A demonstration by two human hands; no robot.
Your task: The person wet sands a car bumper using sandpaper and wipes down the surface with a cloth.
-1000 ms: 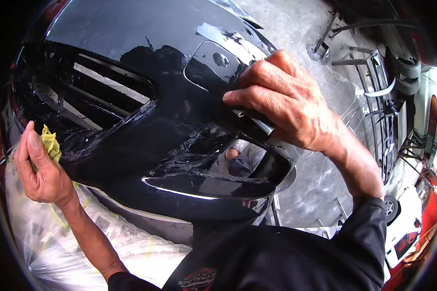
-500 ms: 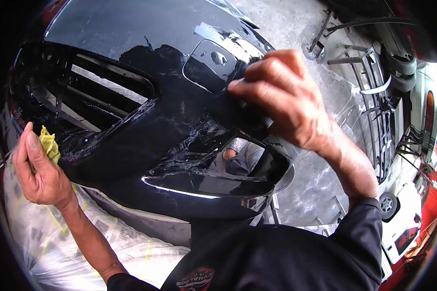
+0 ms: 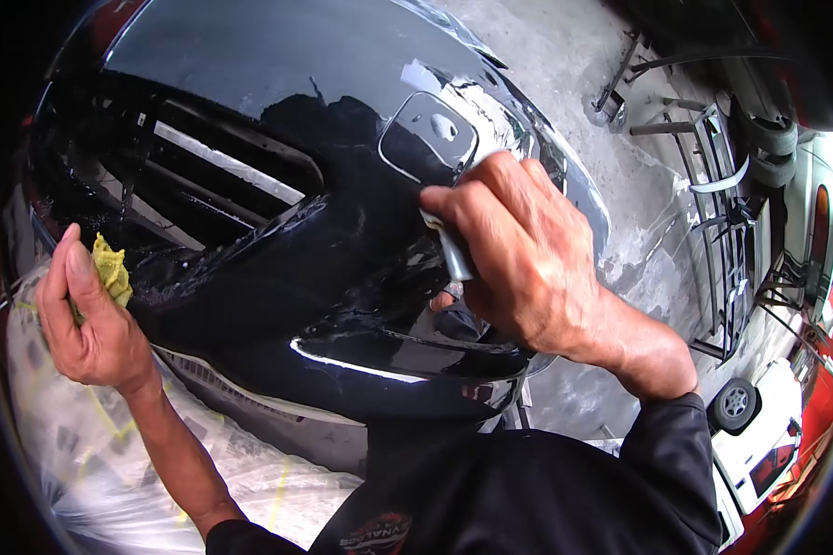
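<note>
A glossy black car bumper (image 3: 250, 324) fills the middle of the head view, with an open grille slot at the left and a rounded square flap outline (image 3: 428, 139) at the upper right. My left hand (image 3: 97, 319) is at its left end, fingers closed around a crumpled yellow cloth (image 3: 111, 268). Over the right part of the bumper, my right hand (image 3: 528, 254) is curled around a thin grey-white piece (image 3: 454, 254), perhaps folded sandpaper. Fingers hide most of that piece, and I cannot tell whether it touches the surface. Wet streaks and drops show near the grille slot.
Clear plastic sheeting (image 3: 185, 453) covers something at the lower left. Concrete floor (image 3: 565, 102) lies beyond the bumper. Metal frames (image 3: 713, 231) stand on the right, near stacked tyres (image 3: 773, 153) and a white vehicle (image 3: 773, 416) with one wheel showing.
My right hand has moved down across the bumper, and the grey-white piece under its fingers now shows. My left hand keeps the cloth. The bumper sits slightly farther right in view.
</note>
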